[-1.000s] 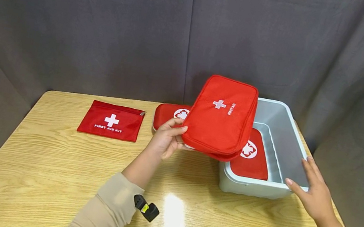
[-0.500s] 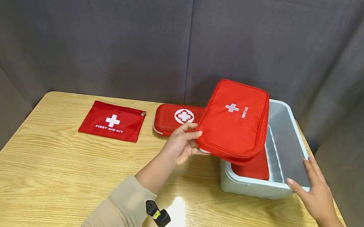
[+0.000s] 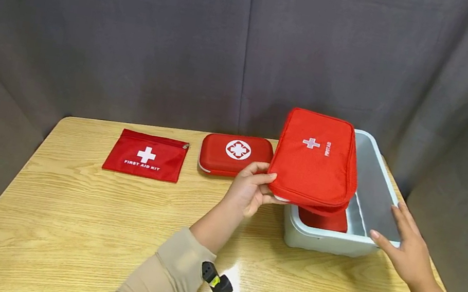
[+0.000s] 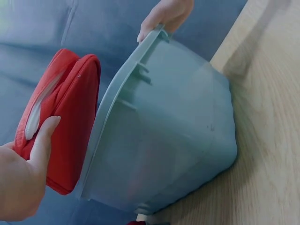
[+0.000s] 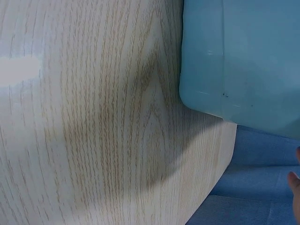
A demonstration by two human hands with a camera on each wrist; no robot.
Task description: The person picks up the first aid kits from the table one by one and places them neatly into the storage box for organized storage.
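Note:
My left hand [image 3: 255, 186] grips the near left edge of a red first aid bag [image 3: 312, 167] with a white cross. The bag is tilted over the left side of a pale grey-green plastic bin [image 3: 329, 243]. Below it, part of a red first aid case [image 3: 333, 225] shows inside, the rest hidden by the bag. In the left wrist view, my thumb presses the bag's face [image 4: 77, 126] beside the bin's rim. My right hand [image 3: 407, 255] rests at the bin's near right corner, thumb and fingers spread and fairly straight over the rim.
A hard red first aid case [image 3: 217, 161] with a round white emblem lies left of the bin at the table's back. Farther left is a flat red zip pouch [image 3: 166, 155] reading FIRST AID KIT. A grey curtain [image 3: 150, 37] hangs behind the wooden table [image 3: 75, 222].
My left hand has carried the first aid bag to the right, farther over the bin. The case on the table now shows whole. My right hand has stayed at the bin's corner.

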